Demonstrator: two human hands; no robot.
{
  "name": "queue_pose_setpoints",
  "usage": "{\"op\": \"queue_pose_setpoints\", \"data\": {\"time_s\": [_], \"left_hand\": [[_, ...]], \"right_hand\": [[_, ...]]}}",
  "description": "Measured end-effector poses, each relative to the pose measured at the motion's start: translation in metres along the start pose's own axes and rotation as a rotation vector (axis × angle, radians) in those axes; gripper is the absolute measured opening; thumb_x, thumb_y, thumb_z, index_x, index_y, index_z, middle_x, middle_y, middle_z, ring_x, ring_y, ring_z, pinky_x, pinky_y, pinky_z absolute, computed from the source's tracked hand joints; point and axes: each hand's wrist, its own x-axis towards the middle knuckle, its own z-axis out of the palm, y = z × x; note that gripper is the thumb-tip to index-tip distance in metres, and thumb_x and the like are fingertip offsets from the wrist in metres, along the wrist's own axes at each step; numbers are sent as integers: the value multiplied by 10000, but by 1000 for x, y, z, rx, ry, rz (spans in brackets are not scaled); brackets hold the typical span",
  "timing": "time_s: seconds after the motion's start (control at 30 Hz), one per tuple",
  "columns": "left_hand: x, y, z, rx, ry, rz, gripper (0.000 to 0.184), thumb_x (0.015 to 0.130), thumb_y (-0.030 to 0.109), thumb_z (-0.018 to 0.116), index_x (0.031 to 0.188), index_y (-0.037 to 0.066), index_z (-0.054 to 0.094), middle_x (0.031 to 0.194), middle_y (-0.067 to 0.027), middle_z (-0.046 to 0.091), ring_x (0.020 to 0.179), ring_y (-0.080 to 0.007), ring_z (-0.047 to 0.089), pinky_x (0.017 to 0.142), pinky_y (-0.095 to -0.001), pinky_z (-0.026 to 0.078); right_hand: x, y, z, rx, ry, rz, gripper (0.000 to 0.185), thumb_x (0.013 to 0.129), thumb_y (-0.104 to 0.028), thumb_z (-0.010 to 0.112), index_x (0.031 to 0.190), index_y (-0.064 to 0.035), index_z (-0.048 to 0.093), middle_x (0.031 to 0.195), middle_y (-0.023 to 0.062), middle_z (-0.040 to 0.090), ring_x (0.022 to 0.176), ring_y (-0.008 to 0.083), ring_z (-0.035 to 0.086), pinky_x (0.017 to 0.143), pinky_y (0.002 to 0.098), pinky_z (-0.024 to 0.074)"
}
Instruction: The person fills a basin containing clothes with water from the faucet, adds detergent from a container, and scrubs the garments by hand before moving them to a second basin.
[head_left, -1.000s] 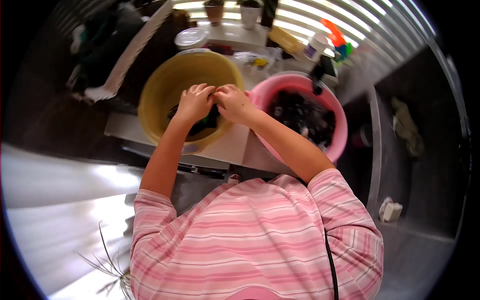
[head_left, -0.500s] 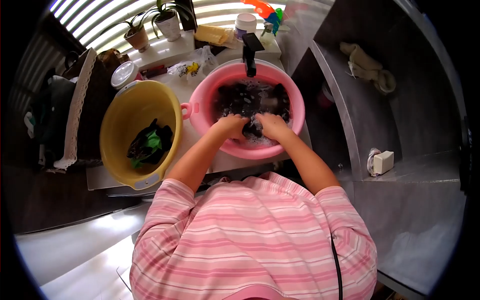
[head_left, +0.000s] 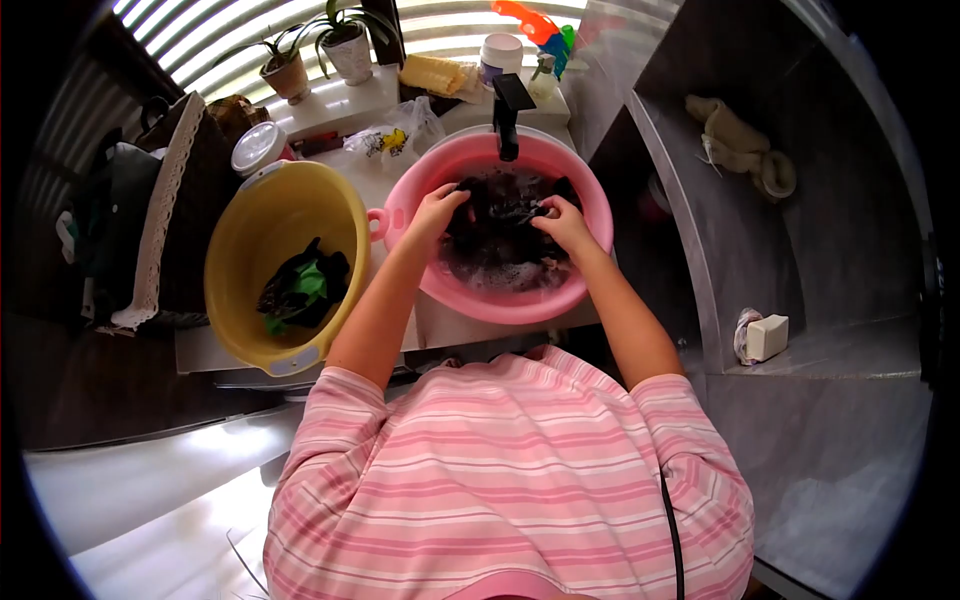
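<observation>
A pink basin [head_left: 600, 215] holds dark, sudsy water under a black tap [head_left: 508, 115]. Dark wet cloth [head_left: 505, 205] spreads across the water between my hands. My left hand [head_left: 440, 208] is closed on the cloth near the basin's left side. On the right, my right hand [head_left: 563, 222] pinches a bunched part of the same cloth just above the water. The cloth's lower parts are hidden in the dark water, so its kind of garment cannot be made out.
Left of the basin stands a yellow tub [head_left: 225, 250] with black and green cloth [head_left: 305, 290] in it. A lidded jar [head_left: 262, 150], a plastic bag [head_left: 395, 140] and potted plants [head_left: 347, 52] sit behind. A soap bar [head_left: 767, 338] lies on the right shelf.
Both hands have come up out of the suds and moved farther from me and apart. They now grip dark cloth, which shows more at the surface.
</observation>
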Motion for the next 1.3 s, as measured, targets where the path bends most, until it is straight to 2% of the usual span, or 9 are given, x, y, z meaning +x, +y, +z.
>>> {"op": "queue_pose_setpoints", "data": {"time_s": [0.17,0.37,0.57,0.77,0.83,0.9,0.93,1.03,1.3], "left_hand": [[25,-26,2,-162,-138,100,444,879,191,555,1309,94,500,988,-43,653,808,-110,608,652,-230,472],[32,-51,19,197,-323,370,839,798,300,711,1420,-62,280,1427,-181,394,1290,-244,411,1041,-310,335],[37,-38,18,298,-57,379,619,670,136,667,1246,-39,522,1110,-231,622,1053,-324,601,946,-347,444],[21,-28,14,1149,78,184,697,656,243,729,1283,26,513,1173,-208,576,1137,-401,506,982,-443,415],[11,-22,30,1109,284,738,754,659,284,755,1318,47,474,1267,-206,504,1216,-406,437,1029,-439,370],[33,-29,41,754,5,898,756,674,282,762,1319,33,457,1331,-190,451,1251,-329,430,1045,-397,349],[38,-25,45,203,-337,605,699,734,215,748,1337,35,444,1297,-120,497,1198,-219,487,1026,-346,363],[33,-8,36,-145,-791,104,645,803,227,718,1342,25,427,1209,-70,547,1119,-162,517,966,-296,399],[67,-61,18,405,-145,213,263,848,226,665,976,-3,651,796,-82,647,723,-176,645,559,-337,512]], "right_hand": [[-7,-29,6,-25,-179,-175,251,728,-89,719,925,-45,570,702,-28,469,655,67,440,593,243,387],[-15,-76,5,171,-238,-208,183,791,-67,682,936,-78,571,765,-47,491,696,44,440,621,207,373],[8,-32,-11,383,-57,-65,145,848,-58,605,992,-62,587,844,-8,591,760,75,543,694,220,442],[3,-24,-23,-111,133,-290,212,838,-45,609,1049,-36,595,972,123,664,972,178,637,826,289,477],[-2,-50,-16,-50,85,-324,201,846,-19,603,1046,-20,581,967,104,655,970,170,633,834,282,477],[-5,-71,-9,126,-126,-400,203,882,33,553,1081,-6,536,1019,50,592,998,119,576,887,248,445],[-11,-88,-8,152,-206,-415,217,880,60,542,1085,-5,517,1031,41,566,1017,112,560,910,249,438],[-14,-111,-13,180,-203,-419,233,874,78,535,1090,-6,516,1017,34,560,1018,104,555,909,251,439],[19,-2,-28,-543,-231,75,403,701,-262,763,989,1,659,952,160,673,849,242,651,791,343,492]]}}
